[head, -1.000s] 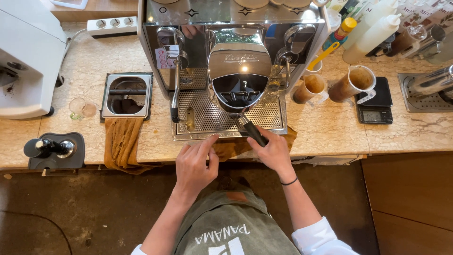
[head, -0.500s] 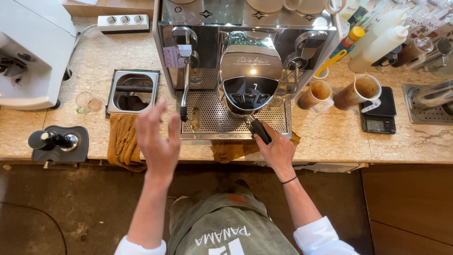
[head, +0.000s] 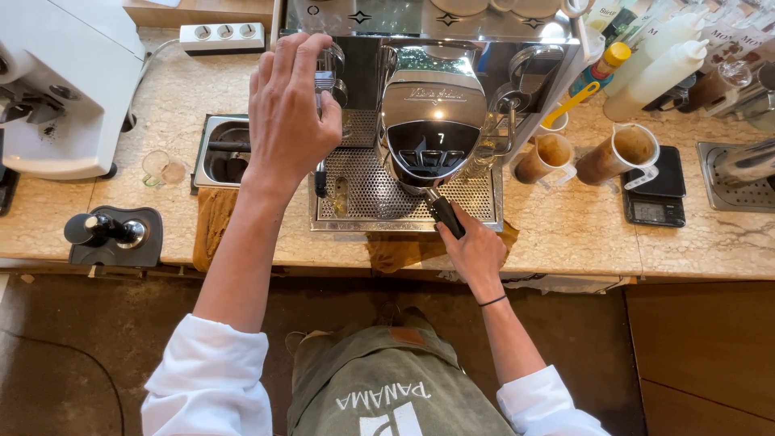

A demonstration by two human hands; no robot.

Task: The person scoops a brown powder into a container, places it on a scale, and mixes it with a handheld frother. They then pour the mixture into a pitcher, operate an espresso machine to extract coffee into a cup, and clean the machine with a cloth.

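Note:
A steel espresso machine [head: 432,113] stands on the stone counter in front of me. My right hand [head: 475,250] grips the black handle of the portafilter [head: 445,215], which is set under the machine's group head above the perforated drip tray [head: 379,198]. My left hand [head: 289,109] is raised over the machine's left side, fingers curled on a round knob [head: 329,66] by the steam wand. A brown cloth [head: 404,246] lies at the counter edge under the right hand.
A white grinder [head: 69,81] stands far left, with a black tamper on its mat [head: 113,234] in front. A steel knock box [head: 219,152] and a small glass [head: 161,168] sit left of the machine. Two jugs of brown liquid [head: 617,153], a scale [head: 654,202] and squeeze bottles [head: 654,69] are right.
My left hand rose from near my waist up and forward onto the knob at the machine's left side. My right hand stayed on the portafilter handle. The camera moved closer.

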